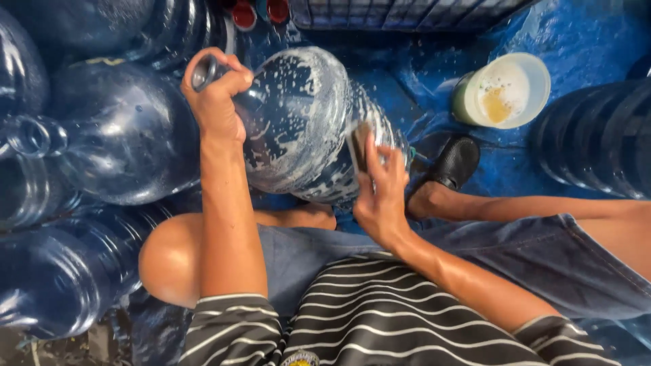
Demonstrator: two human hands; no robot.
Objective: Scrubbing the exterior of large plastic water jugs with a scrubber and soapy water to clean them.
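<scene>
Blue plastic sheeting [590,34] covers the floor across the top and right of the frame, wet and creased. On it, filling the left side, lie several large blue water jugs [122,135], stacked on their sides with 1 open neck showing at the left edge; more ribbed jugs [600,135] stand at the right edge. In the upper centre lies the soapy jug [298,122], tilted on its side and streaked with white foam, its neck pointing to the upper left. The person's bare knee, denim shorts and striped shirt fill the lower half of the frame. A white bucket [505,91] with pale foamy liquid sits in the upper right, well apart from the soapy jug. A black shoe [456,161] rests just below the bucket, right of centre. The left hand [215,95] is closed tight around the soapy jug's neck. The right hand [381,193] presses a dark sponge [359,144] flat against the jug's lower right side, fingers wrapped over it. 2 red caps [261,12] show at the top edge.
</scene>
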